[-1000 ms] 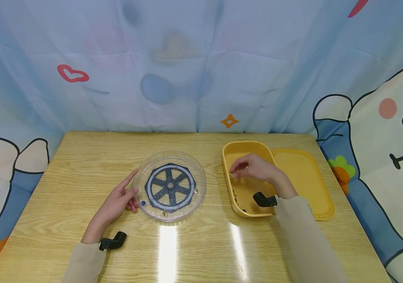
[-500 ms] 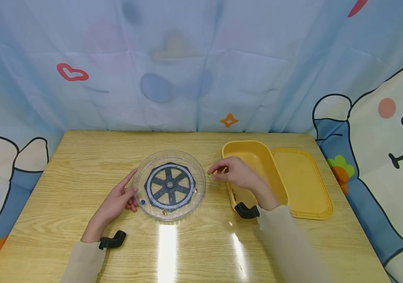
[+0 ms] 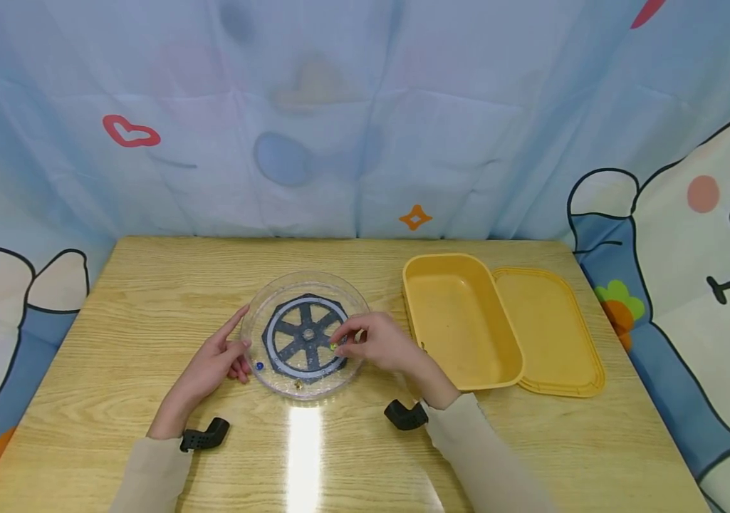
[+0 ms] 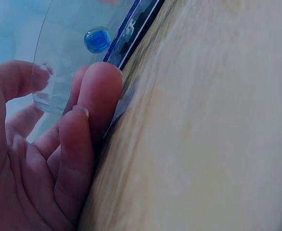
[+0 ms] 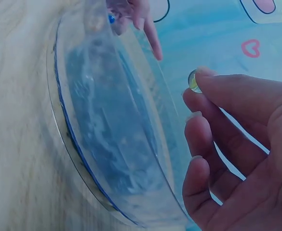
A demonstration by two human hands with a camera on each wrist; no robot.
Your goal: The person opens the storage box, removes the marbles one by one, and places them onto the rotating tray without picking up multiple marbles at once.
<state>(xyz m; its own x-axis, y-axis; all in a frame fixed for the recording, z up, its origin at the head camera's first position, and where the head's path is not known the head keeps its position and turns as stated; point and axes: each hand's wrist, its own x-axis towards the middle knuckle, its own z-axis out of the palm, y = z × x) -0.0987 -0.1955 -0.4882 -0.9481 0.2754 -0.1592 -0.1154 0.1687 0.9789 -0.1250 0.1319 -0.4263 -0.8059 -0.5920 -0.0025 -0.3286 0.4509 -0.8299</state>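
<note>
A round clear dish (image 3: 365,306) with a dark six-spoked wheel pattern (image 3: 307,336) stands on the table. My left hand (image 3: 211,367) holds its left rim, the thumb tip overlapping the wall and the index finger stretched along the outside. Inside the dish, a blue marble (image 4: 97,39) lies near that hand and a gold-brown marble (image 3: 298,385) lies at the near edge. Above the dish's right part, my right hand (image 3: 374,342) pinches a clear marble (image 5: 194,82) with a yellow-green core between thumb and index finger; the other fingers are loosely bent.
To the right stands an orange-yellow box (image 3: 461,320), with a small dark marble (image 3: 424,347) showing at its left wall. Its matching lid (image 3: 557,335) lies flat beside it. A printed curtain (image 3: 365,128) hangs behind the wooden table (image 3: 179,285).
My right hand has come left out of the yellow box, carrying the marble across the table to above the dish. The left hand and dish have stayed in place.
</note>
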